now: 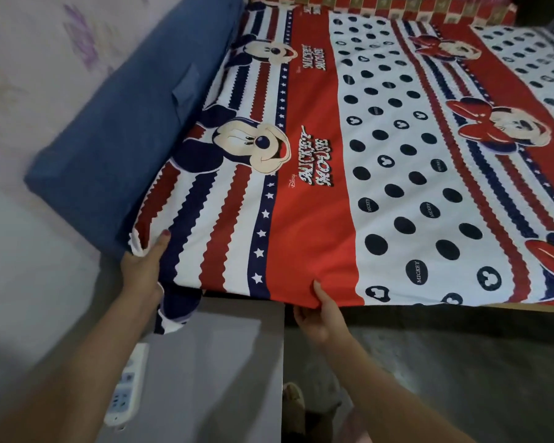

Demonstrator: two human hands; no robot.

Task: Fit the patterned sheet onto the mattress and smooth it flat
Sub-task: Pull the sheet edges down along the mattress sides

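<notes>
Close in: left hand grips the near-left corner of the patterned sheet, thumb on top, fingers curled under the bunched cloth. Right hand pinches the near hem, thumb above, fingers tucked beneath. I count two hands, one sheet. It lies spread over the mattress, mostly flat: red bands, navy-and-white stripes with stars, white panel with dark dots, cartoon mouse heads. One blue cushion runs along its left edge. One white power strip rests on a grey cabinet below.
</notes>
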